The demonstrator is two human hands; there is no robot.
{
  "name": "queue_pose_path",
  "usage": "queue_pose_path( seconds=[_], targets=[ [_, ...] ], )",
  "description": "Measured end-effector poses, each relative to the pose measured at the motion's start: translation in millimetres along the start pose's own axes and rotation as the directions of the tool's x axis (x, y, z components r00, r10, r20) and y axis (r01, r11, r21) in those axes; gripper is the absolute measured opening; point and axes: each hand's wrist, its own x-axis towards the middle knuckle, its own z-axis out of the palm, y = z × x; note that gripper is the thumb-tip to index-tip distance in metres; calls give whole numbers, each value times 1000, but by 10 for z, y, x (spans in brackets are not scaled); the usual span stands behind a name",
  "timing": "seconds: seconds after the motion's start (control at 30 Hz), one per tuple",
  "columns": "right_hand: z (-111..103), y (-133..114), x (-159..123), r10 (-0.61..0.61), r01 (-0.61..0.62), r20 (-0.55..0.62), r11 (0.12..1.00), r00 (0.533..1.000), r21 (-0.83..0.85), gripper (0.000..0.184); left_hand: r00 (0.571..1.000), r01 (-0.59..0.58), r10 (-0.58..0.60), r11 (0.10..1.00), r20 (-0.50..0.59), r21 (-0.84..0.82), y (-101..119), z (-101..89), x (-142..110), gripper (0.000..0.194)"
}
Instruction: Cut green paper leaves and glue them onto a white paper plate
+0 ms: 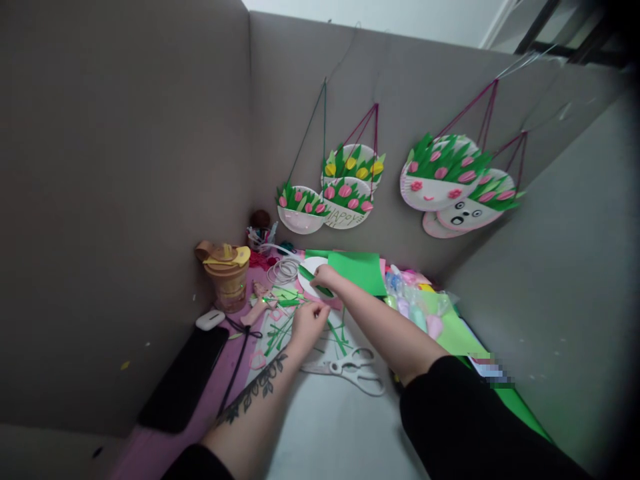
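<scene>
At the far end of the desk, my right hand (pixel 325 276) pinches a dark green paper leaf (pixel 327 292) over a white paper plate (pixel 308 264). Nearer to me, my left hand (pixel 310 320) is curled with its fingertips together above scattered paper; whatever they hold is too small to make out. Thin green paper strips (pixel 341 340) lie around and below it. A pair of white-handled scissors (pixel 345 367) rests just in front of my left wrist. Beside the plate, green paper sheets (pixel 356 272) reach past my right forearm.
Paper plate baskets (pixel 301 212) with tulips hang by strings on the back wall. To the left stand a brown cup (pixel 226 280), a pen holder (pixel 261 236), a coiled white cable (pixel 283 271) and a black phone (pixel 185 380). Plastic-wrapped clay packs (pixel 416 313) lie right.
</scene>
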Motion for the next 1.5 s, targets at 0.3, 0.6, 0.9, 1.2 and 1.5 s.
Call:
queue_pose_path(
  seconds=[0.3,0.6,0.9,1.2,1.5],
  targets=[
    [-447,502,-693,-215,269,-208,921,954,283,30,997,40,-42,999,-62,-35,17,-43,35,31],
    [-219,810,-1116,-315,361,-211,902,925,236,16,985,-146,131,981,115,131,14,117,-36,32],
    [-268,598,-1219,-463,486,-164,862,871,147,10,968,-240,209,935,141,260,66,83,-40,22],
    [-508,321,-1301,-511,499,-49,807,858,317,18,953,-270,269,963,136,-18,170,9,-6,18],
    [4,213,-853,-437,429,-20,872,899,237,17,991,-130,133,924,16,360,552,-759,77,28]
  ],
)
